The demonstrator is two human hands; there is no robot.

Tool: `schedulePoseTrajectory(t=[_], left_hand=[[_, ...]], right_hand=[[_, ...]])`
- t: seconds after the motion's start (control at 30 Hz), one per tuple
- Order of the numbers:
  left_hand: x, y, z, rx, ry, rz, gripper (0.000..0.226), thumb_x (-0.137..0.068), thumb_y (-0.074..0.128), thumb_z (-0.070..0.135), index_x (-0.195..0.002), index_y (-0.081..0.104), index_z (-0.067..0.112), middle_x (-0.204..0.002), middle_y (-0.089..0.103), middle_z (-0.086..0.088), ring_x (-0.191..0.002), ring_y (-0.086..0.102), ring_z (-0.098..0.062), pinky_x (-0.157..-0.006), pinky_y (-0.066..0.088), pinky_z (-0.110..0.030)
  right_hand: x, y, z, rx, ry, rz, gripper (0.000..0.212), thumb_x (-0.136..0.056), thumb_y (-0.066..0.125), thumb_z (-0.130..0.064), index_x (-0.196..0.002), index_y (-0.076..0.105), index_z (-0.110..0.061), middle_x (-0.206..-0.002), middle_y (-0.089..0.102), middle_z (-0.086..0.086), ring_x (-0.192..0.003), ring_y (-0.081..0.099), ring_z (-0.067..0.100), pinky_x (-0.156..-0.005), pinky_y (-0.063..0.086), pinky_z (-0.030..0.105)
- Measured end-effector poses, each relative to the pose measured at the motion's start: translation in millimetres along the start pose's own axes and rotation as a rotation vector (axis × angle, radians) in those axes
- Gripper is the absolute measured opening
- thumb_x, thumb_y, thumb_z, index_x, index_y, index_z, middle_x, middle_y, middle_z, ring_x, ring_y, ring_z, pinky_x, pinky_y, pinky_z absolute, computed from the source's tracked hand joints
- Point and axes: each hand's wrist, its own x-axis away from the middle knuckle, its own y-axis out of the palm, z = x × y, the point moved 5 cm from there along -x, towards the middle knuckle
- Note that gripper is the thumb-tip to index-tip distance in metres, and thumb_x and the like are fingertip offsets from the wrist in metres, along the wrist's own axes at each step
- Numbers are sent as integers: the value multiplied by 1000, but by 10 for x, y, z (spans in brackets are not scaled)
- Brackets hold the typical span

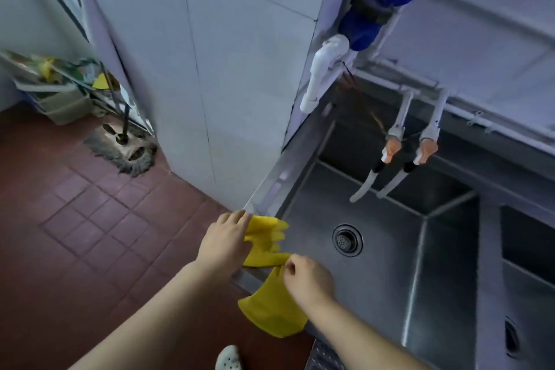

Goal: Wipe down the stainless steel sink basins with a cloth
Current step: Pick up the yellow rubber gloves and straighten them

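Yellow rubber gloves lie draped over the left rim of the stainless steel sink [264, 189]. One glove [264, 234] rests on the rim with its fingers pointing into the basin, and my left hand [225, 242] lies on it. My right hand [309, 279] pinches the other glove [273, 309], whose cuff hangs down outside the sink. The left basin [390, 264] has a round drain [347, 240] in its floor. A second basin [528, 249] shows at the right edge. No cloth is visible.
Two taps with orange handles [410, 149] hang over the left basin from white pipes. A blue water meter [363, 21] and white pipe sit on the tiled wall. A mop [124, 147] and a rack of clutter [60, 84] stand on the red tiled floor at left.
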Motion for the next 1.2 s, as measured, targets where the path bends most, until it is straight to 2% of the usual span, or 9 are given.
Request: schedulePoseTrajectory(t=[0.07, 0.2, 0.3, 0.47, 0.57, 0.67, 0.8, 0.93, 1.2], left_hand=[[-128, 58, -10, -48, 25, -15, 60, -90, 50, 35, -145, 29, 22, -150, 34, 4, -136, 30, -20, -106, 31, -36], [-305, 91, -32, -166, 81, 40, 52, -91, 47, 40, -138, 39, 18, -137, 49, -1, -132, 37, -22, -104, 29, -36], [-431, 72, -50, -183, 64, 40, 42, -92, 46, 43, -127, 49, 20, -125, 55, 0, -122, 44, -23, -97, 33, -34], [-531, 68, 7, -261, 71, -57, 30, -89, 50, 37, -110, 61, 19, -113, 60, -2, -113, 50, -24, -89, 39, -32], [-496, 40, 51, -178, 52, -104, 22, -84, 53, 25, -99, 65, 16, -103, 61, -5, -104, 53, -27, -78, 42, -31], [-406, -55, 101, 9, 33, -66, 2, -78, 56, 19, -78, 55, 20, -86, 53, -1, -88, 56, -27, -60, 35, -27], [-278, -208, 146, 36, -1, 26, 15, -76, 53, 15, -71, 40, 21, -68, 47, 1, -71, 53, -29, -48, 23, -29], [-145, -270, 319, 97, -60, 51, 23, -76, 53, 16, -65, 35, 25, -64, 45, 7, -66, 47, -22, -46, 22, -28], [225, -16, 1317, 295, -70, -53, 19, -73, 65, 27, -69, 47, 24, -66, 50, 6, -59, 45, -6, -49, 32, -26]], right_hand=[[-31, 64, -31, 27, 50, 25, 25, -88, 48, -45, -71, 45, -27, -101, 66, -1, -97, 62, 22, -68, 41, 29], [-89, 206, -28, 64, 86, 37, 50, -82, 46, -67, -92, 62, -21, -100, 67, -1, -97, 63, 23, -73, 44, 29], [-80, 300, -36, 26, 132, 26, 60, -77, 45, -74, -93, 63, -19, -99, 69, 3, -97, 64, 26, -74, 45, 30], [-26, 310, -58, 30, 120, 52, 45, -84, 48, -59, -93, 64, -18, -100, 69, 4, -97, 64, 26, -78, 47, 30], [15, 293, 29, -14, 125, 90, 31, -87, 49, -43, -93, 64, -17, -100, 69, 4, -97, 64, 27, -76, 48, 30], [54, 268, 108, -66, 150, 96, 26, -86, 51, -38, -91, 64, -16, -98, 69, 5, -96, 64, 28, -75, 48, 31], [121, 200, 214, -163, 185, 103, 26, -85, 50, -37, -96, 65, -19, -100, 69, 5, -98, 63, 29, -74, 48, 30], [286, 73, 453, -348, 222, 144, 26, -79, 55, -40, -61, 47, -24, -90, 69, 4, -92, 63, 26, -61, 37, 30], [770, -501, 1115, -573, 176, 399, 25, -78, 60, -39, -63, 50, -21, -63, 57, -3, -65, 55, 14, -55, 38, 30]])
